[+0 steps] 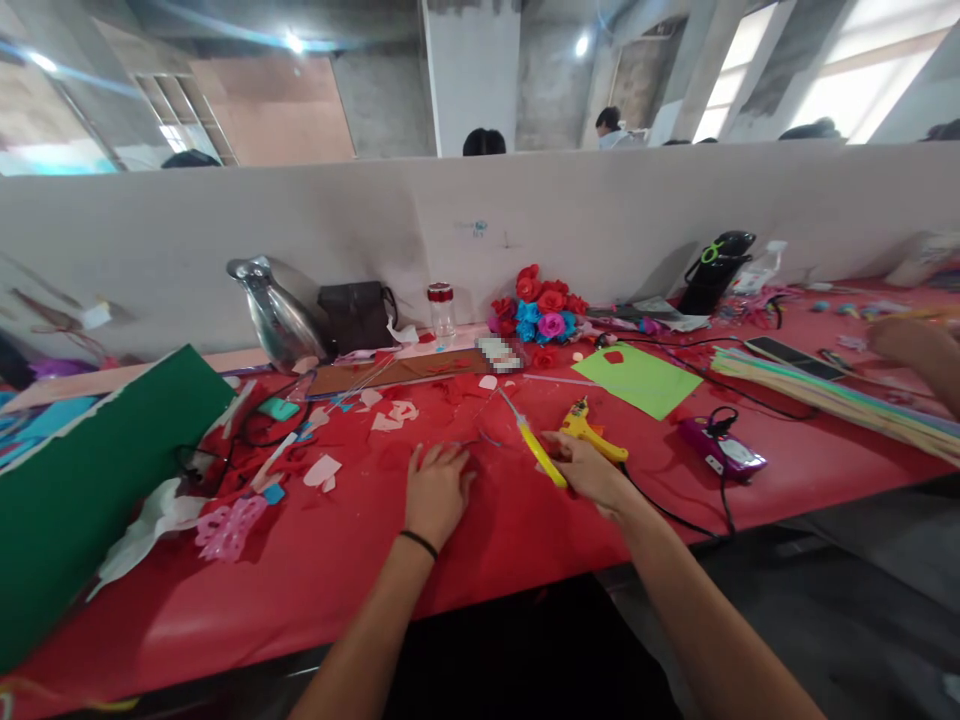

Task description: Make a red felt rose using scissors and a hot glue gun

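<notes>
My right hand (pixel 583 470) is closed around a yellow utility knife (pixel 543 456), whose blade points away to the upper left. Just beyond that hand a yellow hot glue gun (pixel 589 430) lies on its side, with a black cord trailing right. My left hand (pixel 437 492) rests palm down on the red-covered table (pixel 517 545), fingers spread and slightly bent. A thin dark strand shows near its fingertips; what it is I cannot make out. Pink paper petals (pixel 322 472) lie left of this hand.
A green board (pixel 112 490) stands at the left. Red, blue and pink paper flowers (pixel 544 312) sit at the back, near a glass jar (pixel 442 312). A lime sheet (pixel 641 376), a purple power box (pixel 721 447) and another person's hand (pixel 904 340) are at the right.
</notes>
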Motion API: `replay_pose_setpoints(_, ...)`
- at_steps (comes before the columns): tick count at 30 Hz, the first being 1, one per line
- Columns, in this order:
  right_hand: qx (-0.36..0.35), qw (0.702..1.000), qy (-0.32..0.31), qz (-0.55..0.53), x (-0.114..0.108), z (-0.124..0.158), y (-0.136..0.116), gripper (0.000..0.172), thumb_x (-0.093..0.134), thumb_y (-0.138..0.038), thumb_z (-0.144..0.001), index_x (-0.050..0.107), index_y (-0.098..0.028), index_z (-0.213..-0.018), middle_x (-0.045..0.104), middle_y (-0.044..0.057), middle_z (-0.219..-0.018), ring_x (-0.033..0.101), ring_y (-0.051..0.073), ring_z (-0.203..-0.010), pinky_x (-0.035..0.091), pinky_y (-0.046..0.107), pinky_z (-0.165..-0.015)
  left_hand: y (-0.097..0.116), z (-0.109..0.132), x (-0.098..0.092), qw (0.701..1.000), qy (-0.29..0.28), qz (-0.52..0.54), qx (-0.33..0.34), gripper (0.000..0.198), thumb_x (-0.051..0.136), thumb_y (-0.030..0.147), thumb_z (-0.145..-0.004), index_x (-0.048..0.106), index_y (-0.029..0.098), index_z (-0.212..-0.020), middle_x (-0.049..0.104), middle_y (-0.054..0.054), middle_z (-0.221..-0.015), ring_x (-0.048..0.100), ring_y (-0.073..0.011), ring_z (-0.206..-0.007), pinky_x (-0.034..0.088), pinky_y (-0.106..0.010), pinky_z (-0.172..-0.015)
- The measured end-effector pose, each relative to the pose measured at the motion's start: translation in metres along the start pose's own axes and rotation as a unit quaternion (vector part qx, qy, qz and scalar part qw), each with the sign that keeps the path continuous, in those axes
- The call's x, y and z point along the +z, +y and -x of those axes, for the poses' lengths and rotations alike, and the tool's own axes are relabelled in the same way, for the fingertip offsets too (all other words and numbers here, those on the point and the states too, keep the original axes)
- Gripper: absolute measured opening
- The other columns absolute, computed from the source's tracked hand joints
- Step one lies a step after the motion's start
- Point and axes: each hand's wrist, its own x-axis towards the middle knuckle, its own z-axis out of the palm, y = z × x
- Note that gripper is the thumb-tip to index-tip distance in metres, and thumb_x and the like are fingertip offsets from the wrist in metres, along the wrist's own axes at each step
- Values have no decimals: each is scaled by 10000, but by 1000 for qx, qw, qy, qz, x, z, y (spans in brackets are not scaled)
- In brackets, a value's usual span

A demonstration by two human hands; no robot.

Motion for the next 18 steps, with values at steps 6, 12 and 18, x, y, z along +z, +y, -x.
replay_pose_setpoints(6, -50, 989, 29, -134, 8, 24, 19, 635, 692, -333, -583, 550, -144, -1172, 656, 52, -883, 602, 177, -770, 476, 257, -645, -17, -16, -1, 995, 40, 62, -67, 280, 467, 252, -865, 674, 230, -1053, 666, -63, -1126, 581, -194, -1044, 428, -352, -951)
replay_pose_setpoints(12, -103, 986, 113, 72, 23, 20, 31, 616, 600, -294, -658, 527, -138, -1249, 673, 26, -808, 597, 165, -652, 460, 255, -584, 6, -26, 19, 996, -59, 22, 61, 442, 508, 416, -841, 539, 280, -1261, 448, -93, -1410, 425, -296, -1268, 375, -486, -1004)
replay_pose_setpoints(18, -130, 929, 132, 320, 36, 25, 31, 592, 593, -244, -685, 521, -181, -1269, 687, 46, -865, 617, 184, -721, 436, 257, -638, -16, -22, 21, 993, -70, 31, 94, 309, 424, 159, -873, 656, 152, -1077, 646, -107, -1186, 580, -186, -1125, 429, -343, -997)
